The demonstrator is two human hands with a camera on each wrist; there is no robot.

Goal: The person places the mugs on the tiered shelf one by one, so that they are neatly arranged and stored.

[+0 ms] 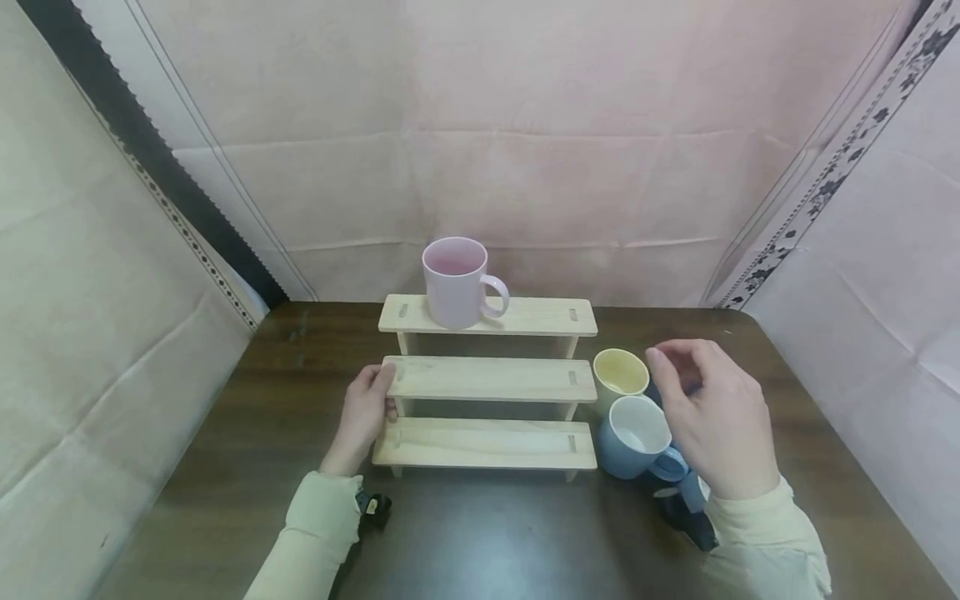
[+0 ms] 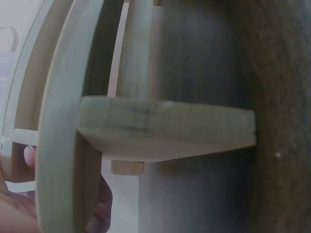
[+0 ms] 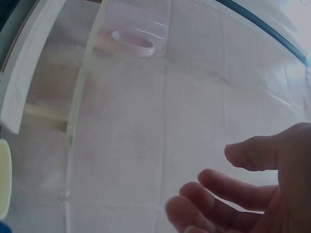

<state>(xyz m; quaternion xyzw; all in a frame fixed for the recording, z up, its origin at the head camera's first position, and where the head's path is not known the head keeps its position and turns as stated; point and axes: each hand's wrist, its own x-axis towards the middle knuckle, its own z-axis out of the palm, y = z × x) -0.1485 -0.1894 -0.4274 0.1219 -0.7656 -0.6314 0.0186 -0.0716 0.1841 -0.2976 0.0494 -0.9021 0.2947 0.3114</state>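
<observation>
Currently left hand [image 1: 365, 414] gripping wooden shelf [image 1: 487, 379], right hand [image 1: 716, 419] above mugs [image 1: 633, 417]

Empty right hand [image 3: 252, 189] below pink mug [image 3: 136, 29]

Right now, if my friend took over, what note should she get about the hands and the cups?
Left hand grips the left end of the wooden step rack, fingers on its middle step.
Right hand hangs open over the cups beside the rack's right end and holds nothing.
Done: the pink mug stands on the top step.
Left: the yellow cup and the blue mug are on the table, off the rack. Another blue cup seems hidden under the right hand. The middle and bottom steps are bare.
</observation>
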